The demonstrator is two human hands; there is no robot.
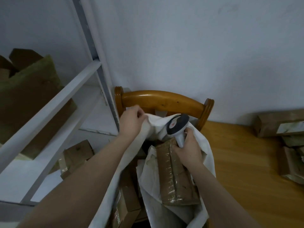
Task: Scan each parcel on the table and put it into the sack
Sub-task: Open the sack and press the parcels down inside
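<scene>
**A:** What lies farthest left of the sack?

**B:** A white metal shelf (49,116) carrying a big brown carton (29,92). Lower down and nearer the sack, more cardboard boxes (77,155) are piled.

**A:** And at the sack itself?

**B:** The white sack (151,208) hangs open in the middle of the view. The left grip (131,122) is clenched on the sack's far left rim, bunching the cloth and holding it up. Behind the sack stands a wooden chair (162,99), its curved back rail against a pale wall.

**A:** Where is the parcel?

**B:** A brown taped parcel (176,178) sits tilted in the sack's mouth, with white cloth around it. The right grip (189,150) is at the parcel's upper edge, on the sack's right side. Its fingers are wrapped round the handle of a grey-and-white scanner (176,127), whose head rises over the sack's rim. Whether those fingers also pinch the parcel cannot be told.

**A:** And right of the sack?

**B:** A wooden table (243,162). Well apart from the sack, at the table's far right, lies a cluster of brown parcels (279,124) with pale labels.
</scene>
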